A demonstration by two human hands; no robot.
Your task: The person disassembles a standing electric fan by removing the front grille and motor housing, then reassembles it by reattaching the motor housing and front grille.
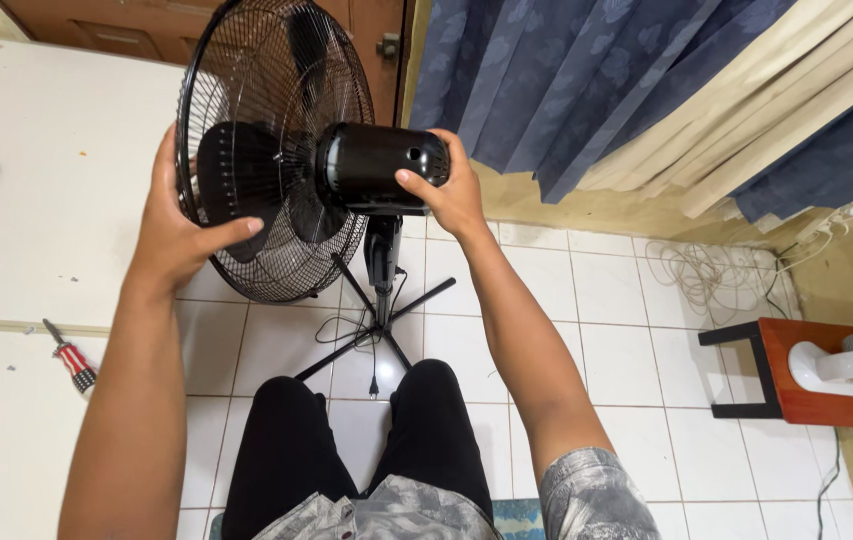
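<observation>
Below us our black-trousered knees [346, 440] frame the black standing fan [286, 150] on the white tiled floor [586, 330], our left hand [174, 225] gripping its wire grille rim, our right hand [451, 190] clasping its motor housing [381, 165], hands well apart, two screwdrivers [71, 360] on the white table [36, 200] leftward

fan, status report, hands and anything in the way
Left hand gripping fan's grille rim. Right hand on motor housing. Power cord loose round stand base.
</observation>
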